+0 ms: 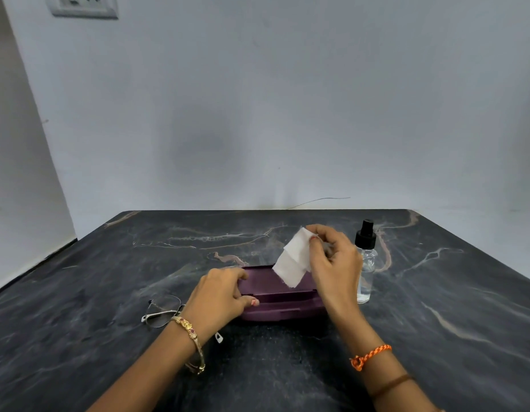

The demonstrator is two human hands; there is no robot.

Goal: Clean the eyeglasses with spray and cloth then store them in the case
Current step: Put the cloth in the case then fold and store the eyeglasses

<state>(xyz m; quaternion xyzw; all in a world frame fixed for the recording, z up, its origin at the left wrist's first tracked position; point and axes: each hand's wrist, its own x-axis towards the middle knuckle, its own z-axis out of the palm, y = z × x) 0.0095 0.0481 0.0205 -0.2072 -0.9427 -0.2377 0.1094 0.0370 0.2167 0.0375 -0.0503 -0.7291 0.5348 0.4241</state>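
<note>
Left hand [219, 295] grips the dark purple plastic case [275, 295] mid-surface; right hand [332, 257] pinches the white cloth [293, 260], probably lifted out. Keep it pinched; wire-rimmed eyeglasses [161, 312] lie just left

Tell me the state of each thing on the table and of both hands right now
Case: purple, flat on the table, held at its left end.
Cloth: white, folded, lifted above the case.
Eyeglasses: lying on the table left of the case, partly behind the left wrist.
Spray bottle: upright, black cap on, untouched.
Left hand: grips the case.
Right hand: pinches the cloth.
</note>
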